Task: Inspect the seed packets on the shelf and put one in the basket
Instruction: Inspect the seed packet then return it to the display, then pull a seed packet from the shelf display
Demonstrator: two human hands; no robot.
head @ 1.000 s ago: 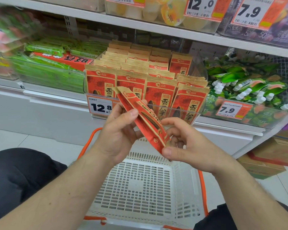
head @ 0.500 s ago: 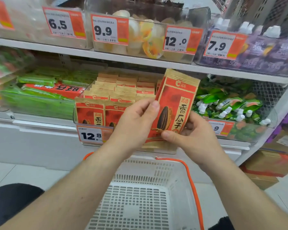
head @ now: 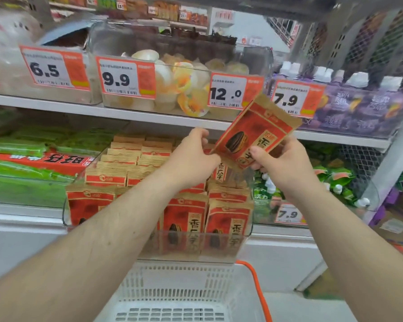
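— Where is the sunflower seed packet [head: 254, 133] in relation to the clear seed bin [head: 158, 240]?

— It is held up in the air above the back of that bin, tilted with its top toward the upper right, its printed red front facing the camera. Its upper corner overlaps the 12.0 price tag [head: 228, 91] and the 7.9 price tag [head: 291, 98] on the shelf above the bin.

— How do the hands hold it?

— The right hand [head: 282, 159] pinches the packet's lower right part, thumb on the front and fingers curled behind. The left hand [head: 193, 152] pinches the lower left corner with curled fingers. Both forearms reach up over the bin from below.

— What sits in the bin?

— Rows of matching red and tan seed packets [head: 186, 219] stand upright, the front ones pressed against the bin's clear wall.

— And around the bin?

— Left of it lie green wrapped snacks [head: 21, 180] with a red box [head: 47, 160] among them. Right of it is a bin of green pouches with white caps [head: 335, 180]. On the shelf above the bin stands a clear tub of jelly cups [head: 182, 82], with purple pouches [head: 358, 108] to its right. Below the bin, nearest the camera, is the white plastic basket [head: 179, 282] with an orange handle [head: 258, 289].
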